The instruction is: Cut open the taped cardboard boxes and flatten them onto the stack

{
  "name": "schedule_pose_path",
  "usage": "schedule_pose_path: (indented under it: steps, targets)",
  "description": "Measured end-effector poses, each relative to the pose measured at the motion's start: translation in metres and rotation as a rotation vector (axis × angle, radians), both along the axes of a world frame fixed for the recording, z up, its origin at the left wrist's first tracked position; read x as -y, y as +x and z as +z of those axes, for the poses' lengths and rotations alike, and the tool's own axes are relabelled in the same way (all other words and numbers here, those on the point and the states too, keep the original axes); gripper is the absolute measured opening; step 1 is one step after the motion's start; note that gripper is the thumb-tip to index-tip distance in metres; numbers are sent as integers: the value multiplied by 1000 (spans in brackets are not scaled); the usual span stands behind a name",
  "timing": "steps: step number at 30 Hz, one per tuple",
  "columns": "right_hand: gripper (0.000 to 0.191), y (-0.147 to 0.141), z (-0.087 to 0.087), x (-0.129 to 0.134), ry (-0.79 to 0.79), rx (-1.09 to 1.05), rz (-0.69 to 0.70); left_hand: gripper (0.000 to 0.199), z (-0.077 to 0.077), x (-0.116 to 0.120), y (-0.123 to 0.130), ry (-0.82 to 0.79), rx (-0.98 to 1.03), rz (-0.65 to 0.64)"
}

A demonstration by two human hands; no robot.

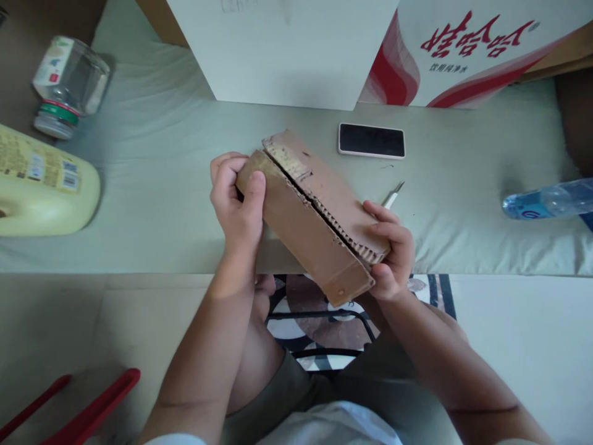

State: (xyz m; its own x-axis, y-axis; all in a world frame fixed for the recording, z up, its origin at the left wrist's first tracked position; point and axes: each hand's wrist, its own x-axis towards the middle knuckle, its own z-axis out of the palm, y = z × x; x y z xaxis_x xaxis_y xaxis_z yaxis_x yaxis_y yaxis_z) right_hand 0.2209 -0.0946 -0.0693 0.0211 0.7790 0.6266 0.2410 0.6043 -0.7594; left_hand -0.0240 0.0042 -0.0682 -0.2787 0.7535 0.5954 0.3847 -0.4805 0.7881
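A small brown cardboard box (319, 204) is held up at a slant, with a dark gap along its long top edge and ragged corrugated board showing. My left hand (241, 194) grips its upper left end, thumb on the near side and fingers curled behind. Around the lower right end my right hand (391, 253) is closed, with the fingers on the top face and the thumb at the corner. Just behind my right hand lies a white pen-like tool (393, 195) with a thin metal tip, partly hidden by the fingers.
Beyond the box, a phone (371, 141) lies on the pale green cloth (157, 154). White cartons (296, 62) stand at the back. A plastic jar (71, 86) and a large yellow jug (46, 182) are at left, a water bottle (549, 199) at right. Red handles (102, 405) show lower left.
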Motion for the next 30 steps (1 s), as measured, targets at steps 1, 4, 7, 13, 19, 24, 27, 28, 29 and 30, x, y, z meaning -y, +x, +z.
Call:
schedule_pose_path:
  steps: [1, 4, 7, 13, 19, 24, 27, 28, 29, 30]
  targets:
    - [45, 0, 1, 0, 1, 19, -10, 53, 0, 0, 0, -4, -2, -7]
    - [39, 0, 6, 0, 5, 53, -26, 51, 0, -1, 1, 6, 3, -18]
    - [35, 1, 8, -1, 1, 72, -38, 50, 3, 0, 1, 25, 13, -22]
    - [37, 2, 3, 1, -15, 59, -46, 49, 7, 3, 1, -2, 1, -55]
    - [24, 1, 2, 1, -19, 45, -60, 45, 5, 1, -3, -3, -16, -81]
    - [24, 0, 0, 0, 12, 15, -39, 38, 5, 0, -4, -7, -35, -70]
    - [25, -1, -2, 1, 10, -27, -17, 36, 9, 0, -4, -14, -68, -72]
    - [25, -2, -3, 1, 1, -48, -9, 37, 11, 0, -5, -8, -87, -78]
    - [26, -2, -4, 2, -9, -69, -1, 38, 12, 1, -5, -4, -106, -87]
    - [28, -2, -6, 2, -23, -87, 3, 40, 14, 1, -6, -4, -123, -100]
